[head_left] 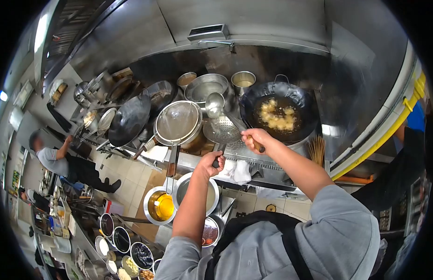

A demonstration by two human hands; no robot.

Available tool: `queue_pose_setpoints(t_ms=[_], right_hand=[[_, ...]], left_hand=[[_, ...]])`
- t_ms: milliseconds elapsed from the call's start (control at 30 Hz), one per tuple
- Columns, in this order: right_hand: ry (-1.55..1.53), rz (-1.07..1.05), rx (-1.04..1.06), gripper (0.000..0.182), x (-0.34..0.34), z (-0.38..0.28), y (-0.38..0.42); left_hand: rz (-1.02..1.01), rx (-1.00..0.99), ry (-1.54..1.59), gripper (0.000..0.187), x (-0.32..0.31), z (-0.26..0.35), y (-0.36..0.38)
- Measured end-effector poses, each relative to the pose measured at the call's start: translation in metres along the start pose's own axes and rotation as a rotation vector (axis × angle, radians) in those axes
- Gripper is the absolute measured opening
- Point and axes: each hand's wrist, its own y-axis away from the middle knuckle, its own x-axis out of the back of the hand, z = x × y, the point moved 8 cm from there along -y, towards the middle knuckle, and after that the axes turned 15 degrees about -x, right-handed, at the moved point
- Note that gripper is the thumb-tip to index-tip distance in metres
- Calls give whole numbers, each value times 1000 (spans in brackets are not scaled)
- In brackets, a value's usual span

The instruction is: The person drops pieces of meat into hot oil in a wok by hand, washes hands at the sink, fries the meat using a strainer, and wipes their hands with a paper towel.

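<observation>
My left hand (211, 163) is closed round the dark handle of a perforated skimmer (222, 130), whose wide round head lies over the stove's middle. In my right hand (256, 140) is the wooden handle of a ladle (215, 105); its metal bowl is just above and left of the skimmer head. To the right, a black wok (309, 105) holds dark oil with golden battered pieces (278, 116) bubbling in it. A round mesh strainer (178, 122) rests on a pot left of the skimmer.
Behind are a metal basin (207, 88) and a small pot (243, 81). More woks (129, 120) stand left. Bowls with yellow liquid (163, 206) and sauces are below left. A bamboo brush (316, 150) is right of my arm. Another person (57, 161) works far left.
</observation>
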Motion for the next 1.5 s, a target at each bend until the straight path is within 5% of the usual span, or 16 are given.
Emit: queue_pose_setpoints(t_ms=[67,133,200,267,367,467,600,800,867,967,1000,1067,1167,1500], right_hand=[[125,29,49,20,15,16,9],[434,295,298,12,24,17,36],[534,366,301,18,44,35,53],[1034,621,638,35,45,40,89],[1034,689,564,47,67,65,115],[1075,687,584,45,81,79,124],[1055,676,530,44,87,87,134],[904,678,910,55,107,92,209],[251,321,420,53,129,114,219],[145,447,515,50,159,95,242],[87,548,567,49,178,86,253],[87,565,626,41,192,79,259],[4,587,630,23,204,76,275],[-74,699,627,45,231,87,289]], left_hand=[[-5,-13,-26,16,4,-1,2],[11,31,-22,14,7,-6,9],[46,-48,-225,15,15,-7,18],[86,-59,-301,14,20,-13,28],[226,-270,-748,10,22,-3,49],[257,-377,-874,8,12,0,61],[206,-489,-914,7,-6,2,77],[287,-857,-1265,23,-37,25,101],[209,-941,-1184,27,-57,27,94],[18,-1201,-1404,17,-88,41,34],[9,-1305,-1651,21,-142,35,25],[44,-1223,-1624,27,-149,36,-12],[35,-1129,-2066,43,-185,22,-50],[-143,-1094,-2298,53,-194,-6,-135]])
